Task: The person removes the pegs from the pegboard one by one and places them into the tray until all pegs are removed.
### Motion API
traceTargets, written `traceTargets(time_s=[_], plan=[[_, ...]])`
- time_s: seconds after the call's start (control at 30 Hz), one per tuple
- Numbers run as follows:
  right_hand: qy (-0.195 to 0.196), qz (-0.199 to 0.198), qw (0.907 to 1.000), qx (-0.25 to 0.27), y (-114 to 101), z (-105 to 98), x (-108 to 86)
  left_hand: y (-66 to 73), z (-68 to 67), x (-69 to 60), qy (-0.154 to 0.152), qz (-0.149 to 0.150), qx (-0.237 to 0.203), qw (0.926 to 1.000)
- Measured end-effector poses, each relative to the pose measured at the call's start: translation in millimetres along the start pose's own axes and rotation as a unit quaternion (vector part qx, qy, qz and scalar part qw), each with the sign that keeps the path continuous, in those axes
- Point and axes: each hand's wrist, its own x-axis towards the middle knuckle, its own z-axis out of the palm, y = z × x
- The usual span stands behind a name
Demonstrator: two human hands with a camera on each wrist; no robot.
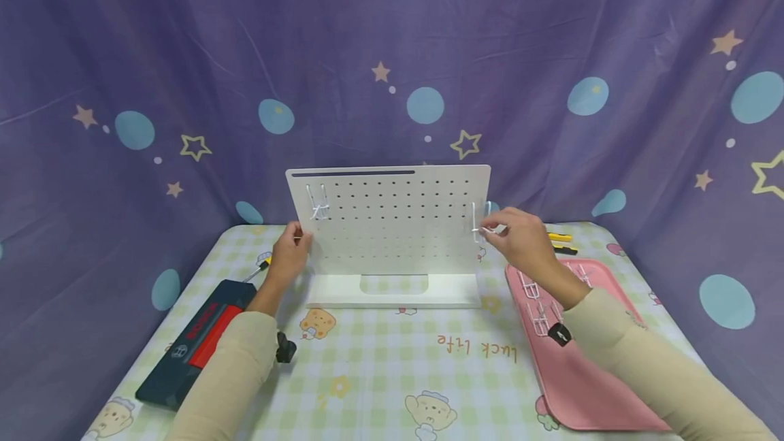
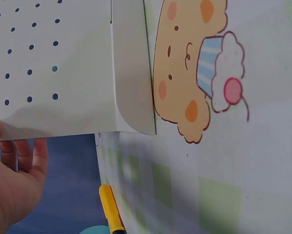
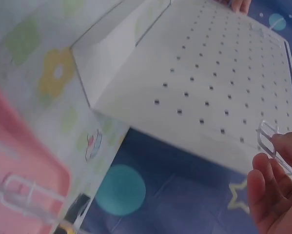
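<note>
A white pegboard [image 1: 392, 250] with rows of small holes stands upright on its white base [image 1: 453, 291]. My left hand [image 1: 289, 254] grips the board's left edge; in the left wrist view its fingers [image 2: 38, 158] reach behind the panel. Near the upper right edge, my right hand [image 1: 520, 237] pinches a white wire hook [image 1: 474, 218] between thumb and fingers. The right wrist view has this hook [image 3: 266, 141] close to the outer holes; whether it touches the board I cannot tell. Another white wire hook [image 1: 317, 204] hangs at the board's upper left.
To the right lies a pink tray [image 1: 594, 386] holding several white wire hooks [image 1: 540, 320]. A dark Bosch case [image 1: 177, 359] with a red panel is at the left, a yellow-handled tool [image 1: 265, 264] behind it. Yellow and black items [image 1: 560, 237] lie beyond the tray, before a purple curtain [image 1: 392, 33].
</note>
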Motion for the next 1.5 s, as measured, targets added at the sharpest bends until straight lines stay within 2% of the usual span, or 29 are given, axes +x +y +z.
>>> traceTargets(time_s=[0.2, 0.37, 0.63, 0.8, 1.0, 1.27, 1.4, 1.5], plan=[[0.008, 0.024, 0.9997, -0.002, 19, -21, -7.5, 2.2, -0.6, 0.1, -0.001, -0.003, 0.001, 1.0], [-0.003, 0.049, 0.9987, -0.01, 38, -39, -18.1, 3.4, -0.2, 0.2, -0.002, -0.006, 0.004, 1.0], [-0.071, 0.088, 0.9932, -0.029, 70, -62, -41.8, 4.8, 1.3, 0.8, -0.006, -0.01, 0.009, 0.9999], [-0.095, 0.106, 0.9893, -0.03, 89, -74, -56.7, 4.5, 2.4, 1.3, -0.009, -0.012, 0.008, 0.9999], [-0.15, 0.142, 0.978, -0.025, 108, -88, -78.5, 3.5, 1.4, 0.3, -0.012, -0.021, 0.007, 0.9997], [-0.2, 0.162, 0.9658, -0.027, 128, -99, -111.8, 2.5, 0.7, 1.1, -0.01, -0.017, 0.005, 0.9998], [-0.228, 0.172, 0.9582, -0.013, 138, -94, -126.3, 1.1, 0.7, 1.7, -0.009, -0.017, 0.003, 0.9998], [-0.238, 0.163, 0.9572, -0.02, 144, -88, -133.4, 0.6, 0.4, 1.7, -0.01, -0.016, 0.001, 0.9998]])
